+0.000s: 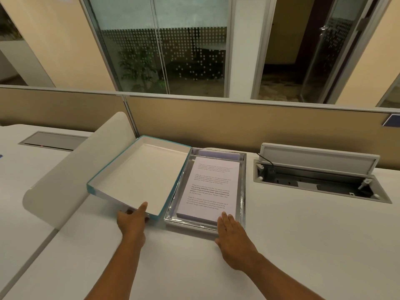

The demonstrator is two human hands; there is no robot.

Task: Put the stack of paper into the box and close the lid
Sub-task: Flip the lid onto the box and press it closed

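A stack of printed white paper lies flat inside a shallow silver box on the white desk. The box's teal-edged lid, white inside, is raised and tilted to the left of the box, hinged along the box's left side. My left hand grips the lid's near edge, thumb on the inner face. My right hand rests flat with fingers spread on the box's near right corner, fingertips touching the paper's edge.
A curved white divider panel stands just left of the lid. An open cable hatch sits in the desk to the right. A closed hatch is at far left. A tan partition runs behind the box.
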